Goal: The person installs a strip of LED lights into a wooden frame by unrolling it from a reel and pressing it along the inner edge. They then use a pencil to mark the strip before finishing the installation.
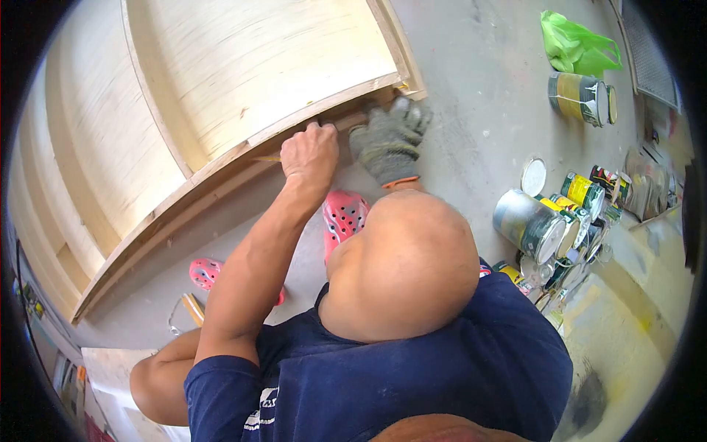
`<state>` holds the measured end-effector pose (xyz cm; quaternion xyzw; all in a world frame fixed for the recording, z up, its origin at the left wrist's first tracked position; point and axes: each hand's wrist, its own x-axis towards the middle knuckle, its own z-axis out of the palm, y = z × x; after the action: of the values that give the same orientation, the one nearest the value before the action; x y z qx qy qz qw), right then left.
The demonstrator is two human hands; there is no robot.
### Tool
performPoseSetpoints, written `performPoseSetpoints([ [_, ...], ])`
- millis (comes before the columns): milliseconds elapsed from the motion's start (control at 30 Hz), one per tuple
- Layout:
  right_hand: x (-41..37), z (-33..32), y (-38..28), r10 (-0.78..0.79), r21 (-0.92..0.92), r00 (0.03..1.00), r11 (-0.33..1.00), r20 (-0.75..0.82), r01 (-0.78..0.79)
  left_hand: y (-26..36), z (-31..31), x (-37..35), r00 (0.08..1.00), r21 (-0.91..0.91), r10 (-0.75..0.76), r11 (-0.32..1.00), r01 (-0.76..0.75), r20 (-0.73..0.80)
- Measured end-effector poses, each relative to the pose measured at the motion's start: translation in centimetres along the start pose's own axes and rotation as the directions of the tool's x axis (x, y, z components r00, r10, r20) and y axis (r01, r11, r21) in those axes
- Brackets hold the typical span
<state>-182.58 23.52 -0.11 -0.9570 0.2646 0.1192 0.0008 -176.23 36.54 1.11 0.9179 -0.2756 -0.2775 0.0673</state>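
Note:
A pale wooden frame with a panel and ribs [280, 66] fills the upper left, its curved front rail [228, 151] facing me. My left hand [311, 156] is bare and closed in a fist against the rail's lower edge; I cannot tell what its fingers hold. Beside its wrist a thin yellow strip [266, 158] pokes out along the wood. To the right, my right hand [392, 140] wears a grey knit work glove with an orange cuff. Its fingers are stretched toward the frame's corner [409, 87], and my knee hides the forearm.
Pink clogs [343, 221] are on my feet beneath the rail. Paint cans [529, 225] crowd the floor at right. Another can [578, 98] lies near a green plastic bag [574, 44]. A board [121, 368] sits at lower left.

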Motion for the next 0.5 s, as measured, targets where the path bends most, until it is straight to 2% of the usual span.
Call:
performPoseSetpoints([
  [67,1.1,-0.5,1.7,0.057,-0.003,0.997,0.998,0.056,-0.057,-0.1,0.3,0.0,1.0,0.028,0.018,0.999,-0.018,-0.006],
  [133,2.2,-0.8,4.3,0.02,-0.071,1.0,0.997,-0.022,-0.022,-0.2,0.3,-0.2,1.0,0.034,0.025,0.999,-0.025,-0.015],
  [300,2.9,-0.4,6.6,-0.024,-0.057,0.998,0.998,-0.056,0.021,-1.4,0.8,-0.8,0.996,0.057,0.063,0.997,-0.06,-0.062],
  [367,2.3,0.1,6.0,-0.145,-0.145,0.958,0.983,-0.247,0.111,-2.1,0.7,-1.1,0.988,0.062,0.142,0.988,-0.138,-0.066],
  [400,2.1,0.3,5.3,-0.15,-0.14,0.958,0.983,-0.246,0.118,-2.4,0.7,-1.1,0.989,0.065,0.135,0.989,-0.13,-0.065],
  [467,1.1,0.7,2.9,-0.147,-0.213,0.983,0.969,-0.106,0.122,-2.9,0.5,-1.2,0.984,0.05,0.169,0.985,-0.166,-0.056],
  [500,0.6,0.3,1.6,-0.152,-0.207,0.983,0.97,-0.105,0.127,-3.2,0.5,-1.4,0.985,0.054,0.162,0.986,-0.159,-0.054],
])
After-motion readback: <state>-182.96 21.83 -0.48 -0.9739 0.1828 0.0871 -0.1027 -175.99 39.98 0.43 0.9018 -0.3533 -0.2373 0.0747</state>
